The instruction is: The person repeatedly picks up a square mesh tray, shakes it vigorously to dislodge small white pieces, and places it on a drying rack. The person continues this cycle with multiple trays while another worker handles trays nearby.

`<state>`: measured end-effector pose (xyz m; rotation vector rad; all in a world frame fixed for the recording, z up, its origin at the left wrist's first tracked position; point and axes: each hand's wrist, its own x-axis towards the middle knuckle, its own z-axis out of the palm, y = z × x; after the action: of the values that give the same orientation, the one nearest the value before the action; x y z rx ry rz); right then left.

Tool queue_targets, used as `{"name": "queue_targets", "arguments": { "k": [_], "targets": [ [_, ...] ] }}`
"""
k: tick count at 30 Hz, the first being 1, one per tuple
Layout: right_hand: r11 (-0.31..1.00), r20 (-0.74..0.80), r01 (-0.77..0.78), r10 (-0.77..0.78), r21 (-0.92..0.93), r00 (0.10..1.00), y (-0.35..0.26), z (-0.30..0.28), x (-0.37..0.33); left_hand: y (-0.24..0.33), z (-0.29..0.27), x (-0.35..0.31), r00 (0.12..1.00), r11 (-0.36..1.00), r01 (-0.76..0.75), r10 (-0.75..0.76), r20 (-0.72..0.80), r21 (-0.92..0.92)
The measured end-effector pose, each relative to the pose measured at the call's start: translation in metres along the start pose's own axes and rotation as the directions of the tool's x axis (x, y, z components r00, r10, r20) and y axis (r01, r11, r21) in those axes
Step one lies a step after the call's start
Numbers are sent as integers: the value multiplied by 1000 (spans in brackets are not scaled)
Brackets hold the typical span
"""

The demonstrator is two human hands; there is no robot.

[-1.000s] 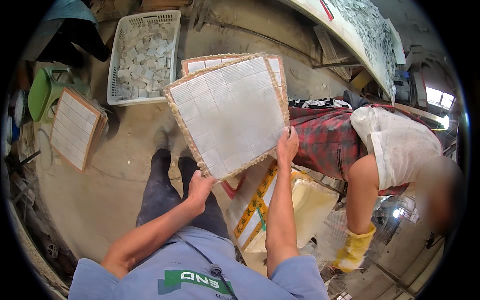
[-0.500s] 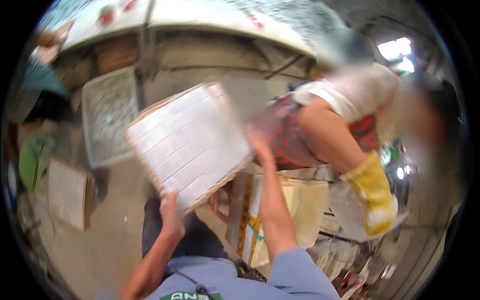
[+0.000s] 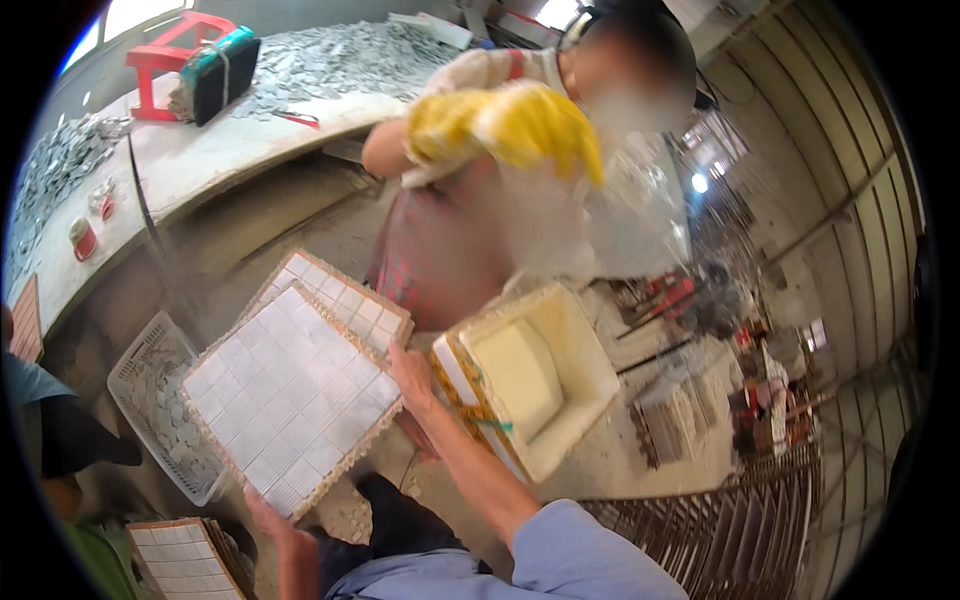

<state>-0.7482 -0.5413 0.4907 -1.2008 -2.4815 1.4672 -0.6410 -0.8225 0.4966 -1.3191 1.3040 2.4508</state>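
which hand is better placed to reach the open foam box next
Probably the right hand: it holds the tiled panel at the corner nearest the foam box. The left hand holds the lower corner, farther from it.

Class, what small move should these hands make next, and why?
Probably ease the white tiled panel into line with the tiled stack beyond it. The left hand and right hand grip its edges, and it sits offset, covering only part of the stack in view. Whether they touch is unclear.
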Motion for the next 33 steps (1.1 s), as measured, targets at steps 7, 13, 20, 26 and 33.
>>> {"name": "queue_targets", "arguments": {
  "k": [7, 13, 20, 26, 33],
  "targets": [
    [832, -328, -140, 358, 537, 874, 107, -40, -189, 26, -89, -49, 973, 953, -21, -50, 225, 302],
    [628, -460, -65, 632, 776, 624, 171, -100, -327, 5, -119, -83, 786, 603, -496, 5, 618, 626],
    [479, -522, 225, 827, 849, 211, 272, -129, -431, -58, -86, -144, 561, 469, -670, -188, 806, 576],
    [521, -547, 223, 834, 824, 72, 326, -174, -506, -143, -58, -240, 496, 522, -584, -377, 783, 621],
    [402, -383, 346, 915, 848, -124, 374, -188, -526, -241, -36, -268, 603, 161, -661, -468, 646, 733]
  ]
}}
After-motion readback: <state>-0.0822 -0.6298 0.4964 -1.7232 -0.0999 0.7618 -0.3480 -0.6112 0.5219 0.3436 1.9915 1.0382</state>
